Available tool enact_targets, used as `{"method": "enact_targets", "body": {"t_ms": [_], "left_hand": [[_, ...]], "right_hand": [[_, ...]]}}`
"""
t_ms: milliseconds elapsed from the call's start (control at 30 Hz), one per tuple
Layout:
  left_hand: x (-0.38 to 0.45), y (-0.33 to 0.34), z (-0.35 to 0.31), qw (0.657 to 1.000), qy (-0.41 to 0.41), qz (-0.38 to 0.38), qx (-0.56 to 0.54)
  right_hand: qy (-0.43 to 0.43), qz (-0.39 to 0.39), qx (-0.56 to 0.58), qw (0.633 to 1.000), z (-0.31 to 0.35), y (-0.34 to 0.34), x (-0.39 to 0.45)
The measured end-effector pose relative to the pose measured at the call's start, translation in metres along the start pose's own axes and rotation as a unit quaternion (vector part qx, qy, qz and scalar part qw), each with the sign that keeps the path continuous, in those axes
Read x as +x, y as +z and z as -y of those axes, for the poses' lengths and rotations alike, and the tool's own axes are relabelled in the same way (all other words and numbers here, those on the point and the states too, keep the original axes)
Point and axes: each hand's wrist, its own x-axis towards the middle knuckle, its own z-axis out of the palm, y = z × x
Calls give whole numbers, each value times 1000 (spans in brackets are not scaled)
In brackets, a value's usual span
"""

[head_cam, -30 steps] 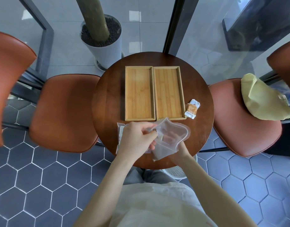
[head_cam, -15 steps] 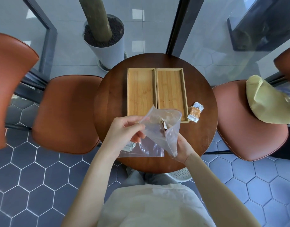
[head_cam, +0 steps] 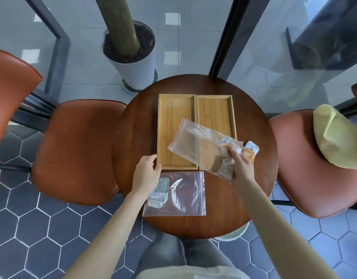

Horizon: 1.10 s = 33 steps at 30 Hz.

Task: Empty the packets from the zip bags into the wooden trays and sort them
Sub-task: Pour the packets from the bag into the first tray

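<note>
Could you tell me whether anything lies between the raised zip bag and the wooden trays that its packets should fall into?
Nothing visible does. The right hand holds the raised zip bag by its lower end, its mouth tilted over the two wooden trays, which look bare. The left hand rests at the left tray's near corner, outside it.

Left hand point(head_cam: 146, 174) released zip bag point(head_cam: 201, 148); right hand point(head_cam: 241, 165) alone now holds it tilted over trays point(head_cam: 176, 117).

Seen from above: a round wooden table point(head_cam: 133, 141) with two wooden trays point(head_cam: 174, 117) side by side. The right hand point(head_cam: 241, 164) holds a clear zip bag point(head_cam: 201, 146) above them, packets seemingly bunched inside. Another zip bag point(head_cam: 185, 194) lies flat near the left hand point(head_cam: 146, 174).
</note>
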Motion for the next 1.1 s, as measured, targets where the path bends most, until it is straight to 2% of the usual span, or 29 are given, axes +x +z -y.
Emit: {"method": "enact_targets", "body": {"t_ms": [67,133,300,533,767,1100], "left_hand": [[13,15,14,998,-6,16,64],[24,24,21,996,-12,21,83],[43,37,32,998,-49,-43,-8],[49,42,44,993,-75,-68,-65],[53,41,44,994,-78,-54,-53],[53,43,43,994,-79,-57,-42]], "right_hand": [[-38,-8,-43,998,1,12,13],[-78,-16,-97,992,2,21,23],[-149,-36,-209,966,10,38,40],[-180,-35,-229,956,19,51,41],[-229,-72,-269,933,25,64,31],[-251,-59,-314,914,38,82,17]]}}
